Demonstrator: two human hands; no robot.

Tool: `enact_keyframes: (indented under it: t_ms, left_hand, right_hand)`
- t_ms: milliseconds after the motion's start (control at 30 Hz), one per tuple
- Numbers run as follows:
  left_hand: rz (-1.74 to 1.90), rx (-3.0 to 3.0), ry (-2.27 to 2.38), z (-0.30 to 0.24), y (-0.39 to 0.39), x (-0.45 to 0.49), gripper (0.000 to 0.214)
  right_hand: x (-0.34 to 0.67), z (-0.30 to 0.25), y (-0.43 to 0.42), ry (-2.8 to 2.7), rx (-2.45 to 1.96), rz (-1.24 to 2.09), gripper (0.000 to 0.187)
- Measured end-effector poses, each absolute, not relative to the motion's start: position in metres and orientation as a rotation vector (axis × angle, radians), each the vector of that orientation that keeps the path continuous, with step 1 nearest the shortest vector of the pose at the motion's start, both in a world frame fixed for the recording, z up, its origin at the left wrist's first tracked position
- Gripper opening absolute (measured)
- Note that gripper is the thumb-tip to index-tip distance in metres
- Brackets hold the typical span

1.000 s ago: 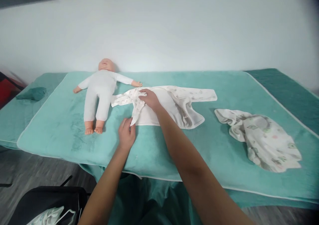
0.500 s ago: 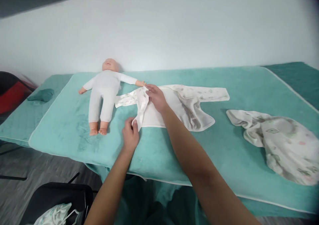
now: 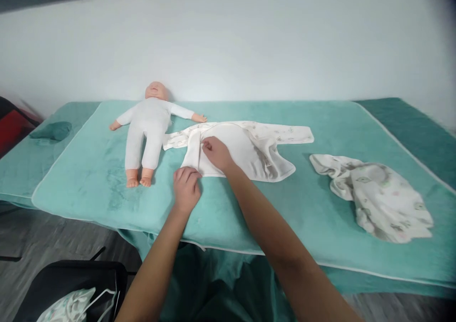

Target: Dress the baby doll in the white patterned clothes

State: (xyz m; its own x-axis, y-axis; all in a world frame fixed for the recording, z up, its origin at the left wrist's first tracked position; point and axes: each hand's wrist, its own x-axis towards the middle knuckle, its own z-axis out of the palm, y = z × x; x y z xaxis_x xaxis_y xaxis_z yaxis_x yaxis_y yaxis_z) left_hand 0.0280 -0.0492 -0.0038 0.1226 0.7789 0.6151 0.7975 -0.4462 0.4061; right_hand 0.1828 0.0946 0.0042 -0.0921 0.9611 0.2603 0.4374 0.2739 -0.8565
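A white baby top (image 3: 245,146) lies spread on the teal mat (image 3: 89,179), its sleeves stretching left and right. My left hand (image 3: 186,187) pinches the garment's lower left hem near the mat's front. My right hand (image 3: 216,152) rests on the left front panel with its fingers curled on the cloth. A baby doll (image 3: 146,127) in a white suit lies on its back just left of the garment, one arm touching the sleeve.
A crumpled printed baby garment (image 3: 374,196) lies at the right of the mat. A dark green bundle (image 3: 52,130) sits at the far left. A black bin (image 3: 64,288) with white cloth stands on the floor at the lower left. A white wall runs behind.
My right hand has come down from the garment's collar area to its middle left panel. The raised flap now lies flatter, and my left hand has stayed at the hem.
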Motion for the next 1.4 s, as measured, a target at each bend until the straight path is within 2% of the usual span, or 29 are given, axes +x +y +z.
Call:
enact_keyframes:
  t_ms: [133,267,433,633,900,1167,1400]
  left_hand:
    - [-1.119,-2.404,-1.697,-0.005,-0.059,0.024,0.038]
    - [-0.968,-2.378,-1.749,-0.007,-0.062,0.022,0.050]
    - [-0.818,-2.277,-1.845,-0.006,-0.052,0.017,0.035]
    - [-0.821,-2.261,-1.845,-0.005,-0.048,0.013,0.028]
    - [-0.998,-2.221,-1.821,-0.004,-0.052,0.018,0.026]
    - [-0.953,-2.212,-1.865,-0.001,-0.055,0.020,0.020]
    - [-0.996,-2.185,-1.852,-0.004,-0.054,0.019,0.021]
  right_hand:
    - [0.192,0.007,0.026,-2.103,-1.278,0.550,0.020]
    - [0.217,0.006,-0.043,-2.228,-1.179,0.384,0.025]
    - [0.287,0.000,-0.076,-2.204,-1.307,0.117,0.033]
    - [0.353,0.000,-0.067,-2.180,-1.518,-0.219,0.023]
    - [0.351,-0.002,-0.067,-2.074,-1.548,-0.296,0.025]
    - [0.354,0.004,-0.073,-2.098,-1.460,-0.178,0.021]
    - [0.354,0.001,-0.073,-1.943,-1.495,-0.119,0.027]
